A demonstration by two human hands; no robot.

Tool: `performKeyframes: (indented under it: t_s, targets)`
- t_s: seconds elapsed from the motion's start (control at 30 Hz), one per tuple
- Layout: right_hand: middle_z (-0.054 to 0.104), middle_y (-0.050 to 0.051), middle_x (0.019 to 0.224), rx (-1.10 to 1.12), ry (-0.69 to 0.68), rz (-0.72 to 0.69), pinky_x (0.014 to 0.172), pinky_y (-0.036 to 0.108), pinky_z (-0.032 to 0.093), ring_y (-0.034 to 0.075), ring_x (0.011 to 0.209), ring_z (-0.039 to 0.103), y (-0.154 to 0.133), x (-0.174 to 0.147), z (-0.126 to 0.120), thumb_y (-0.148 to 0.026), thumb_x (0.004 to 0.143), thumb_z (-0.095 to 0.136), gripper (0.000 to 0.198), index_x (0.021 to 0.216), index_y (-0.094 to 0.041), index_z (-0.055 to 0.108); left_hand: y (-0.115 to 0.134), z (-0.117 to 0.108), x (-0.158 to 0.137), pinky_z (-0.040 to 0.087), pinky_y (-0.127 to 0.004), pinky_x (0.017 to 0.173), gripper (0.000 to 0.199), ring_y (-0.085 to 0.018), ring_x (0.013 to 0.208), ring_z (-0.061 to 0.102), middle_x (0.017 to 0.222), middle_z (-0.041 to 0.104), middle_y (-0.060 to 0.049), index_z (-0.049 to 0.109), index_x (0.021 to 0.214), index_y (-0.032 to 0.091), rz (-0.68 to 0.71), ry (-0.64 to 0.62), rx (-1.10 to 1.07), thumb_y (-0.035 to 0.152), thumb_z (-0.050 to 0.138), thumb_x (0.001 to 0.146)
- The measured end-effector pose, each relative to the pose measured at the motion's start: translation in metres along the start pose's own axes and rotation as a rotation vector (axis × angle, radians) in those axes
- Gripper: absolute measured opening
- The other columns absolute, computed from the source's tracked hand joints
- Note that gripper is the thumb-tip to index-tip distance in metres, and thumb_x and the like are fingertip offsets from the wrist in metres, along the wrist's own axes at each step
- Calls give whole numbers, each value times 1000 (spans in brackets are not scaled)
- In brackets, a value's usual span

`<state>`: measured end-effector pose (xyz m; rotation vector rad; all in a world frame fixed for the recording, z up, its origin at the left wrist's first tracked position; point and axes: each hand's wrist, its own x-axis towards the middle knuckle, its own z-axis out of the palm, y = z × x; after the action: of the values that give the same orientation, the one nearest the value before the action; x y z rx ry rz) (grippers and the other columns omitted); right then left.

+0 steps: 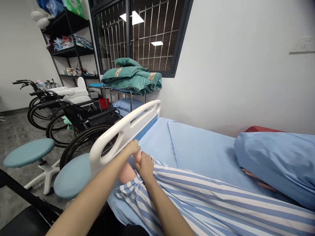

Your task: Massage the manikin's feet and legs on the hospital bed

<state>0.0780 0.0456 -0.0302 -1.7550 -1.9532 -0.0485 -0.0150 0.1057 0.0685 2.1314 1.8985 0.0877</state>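
Someone, or a life-size dummy, lies on the bed in blue-and-white striped trousers (197, 186); I cannot tell which. My left hand (134, 147) is closed around the toe end of the farther foot (137, 158). Around the ankle of that same foot, close to the trouser cuff, my right hand (145, 164) is wrapped. The nearer foot (126, 173) sticks out of its cuff below my left forearm, and no hand grips it. Both feet are beside the white footboard (128, 121). My fingers partly hide the held foot.
A light blue sheet (197, 137) covers the bed, and a blue pillow or folded cover (278, 160) lies at the right, fingers showing under it. Left of the bed stand round stools (29, 152) and wheelchairs (86, 121). Green bedding (133, 78) is piled under the window.
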Motion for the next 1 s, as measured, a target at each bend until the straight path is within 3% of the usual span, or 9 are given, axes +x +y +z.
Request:
performKeyframes:
  t_s: [0.13, 0.2, 0.3, 0.4, 0.57, 0.7, 0.83, 1.0]
  targets:
    - [57, 8, 94, 8, -5, 2, 77, 32, 28, 23, 89, 49, 0, 0, 1, -29, 72, 55, 34, 103, -18, 46, -23, -7, -10, 46, -20, 49, 38, -13, 62, 61, 92, 64, -11, 47, 105, 12, 92, -230, -249, 41, 37, 82]
    - [57, 7, 93, 14, -2, 6, 77, 32, 29, 22, 88, 50, 0, 1, 3, -29, 72, 54, 33, 102, -19, 46, -33, -9, -14, 44, -20, 46, 40, -14, 60, 60, 86, 64, -10, 51, 95, 12, 157, -336, -336, 45, 34, 82]
    - [57, 6, 92, 11, 2, 10, 77, 33, 29, 22, 88, 50, 1, 1, 4, -29, 71, 55, 31, 100, -19, 47, -42, -8, -17, 44, -21, 48, 40, -14, 61, 60, 81, 65, -10, 54, 81, 11, 197, -364, -356, 46, 35, 80]
    - [58, 7, 93, 1, -5, 3, 77, 32, 29, 22, 89, 50, 1, 1, 2, -29, 71, 55, 32, 100, -19, 47, -47, -5, -24, 46, -23, 57, 33, -14, 65, 60, 76, 65, -7, 55, 80, 12, 214, -265, -385, 40, 38, 79]
    - [59, 7, 91, 0, -27, 14, 76, 31, 30, 22, 89, 52, -3, 1, -4, -28, 69, 57, 35, 101, -18, 47, -52, 4, -67, 44, -26, 76, 25, -15, 87, 59, 91, 64, -4, 56, 90, 18, 135, 156, -263, 34, 39, 81]
    - [59, 8, 92, -3, -53, 14, 76, 31, 31, 22, 89, 53, -6, 1, -7, -24, 71, 56, 32, 101, -17, 48, -53, 20, -112, 43, -28, 76, 30, -18, 92, 57, 99, 62, -6, 50, 101, 19, 52, 419, -44, 38, 31, 88]
    - [55, 13, 108, 0, 17, -19, 83, 35, 32, 25, 100, 48, -10, -5, -22, -26, 71, 56, 46, 113, -14, 44, -49, 23, -128, 44, -29, 66, 35, -23, 89, 58, 95, 62, -9, 51, 102, 17, 60, 483, 223, 38, 25, 90]
    - [54, 10, 108, 134, 148, -153, 86, 35, 34, 22, 99, 47, -23, -37, -55, -22, 77, 45, 36, 112, -16, 45, -40, 9, -122, 45, -33, 62, 34, -25, 77, 62, 82, 64, -12, 55, 103, 14, 53, 399, 333, 31, 29, 89]
